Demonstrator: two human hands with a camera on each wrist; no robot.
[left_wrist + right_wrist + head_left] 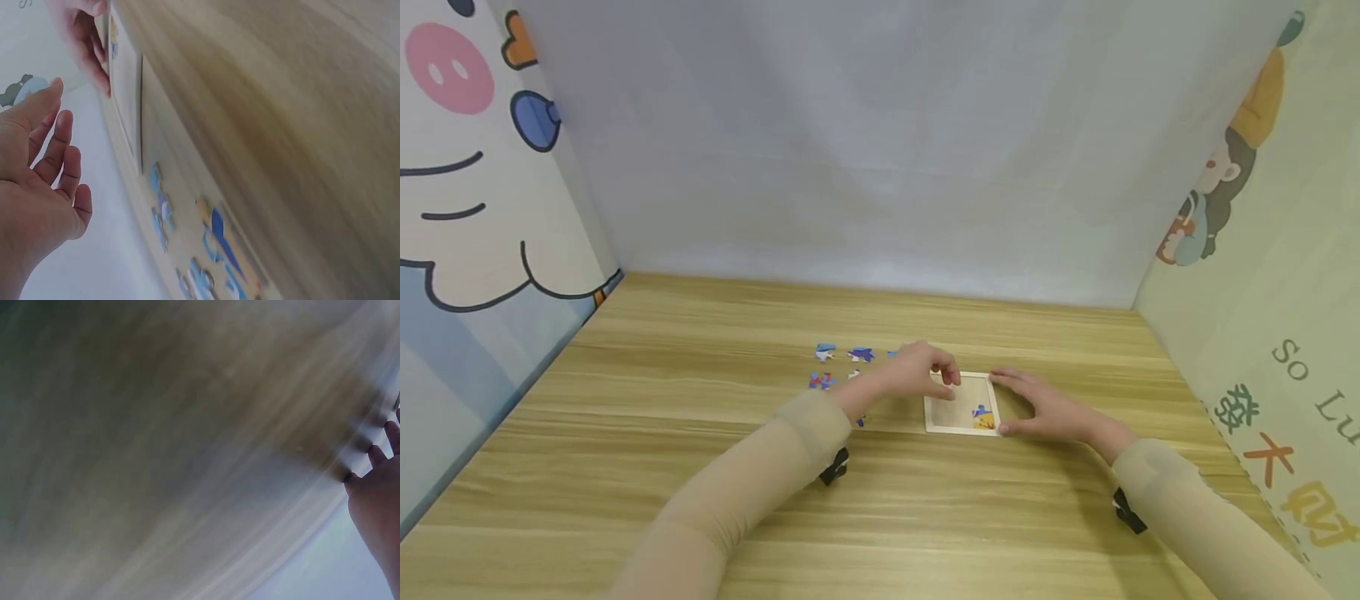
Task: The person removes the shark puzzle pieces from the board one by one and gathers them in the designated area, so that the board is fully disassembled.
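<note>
My left hand (917,371) hovers over the left part of a shallow wooden puzzle tray (958,431). Its fingers are loosely bent, and nothing shows between them in the left wrist view. A yellow and blue jigsaw piece (983,418) lies in the tray's near right corner. At the tray's right side rests my right hand (1048,408), thumb at the near corner and fingers at the far one. The right wrist view catches only part of that hand, at its right edge. Left of the tray lie several loose jigsaw pieces (861,355), some partly hidden behind my left arm.
All of this lies on a wood-grain table (700,333). A pale curtain (865,167) hangs behind it, with printed panels at the left and right sides. Each wrist carries a black strap fitting (835,467).
</note>
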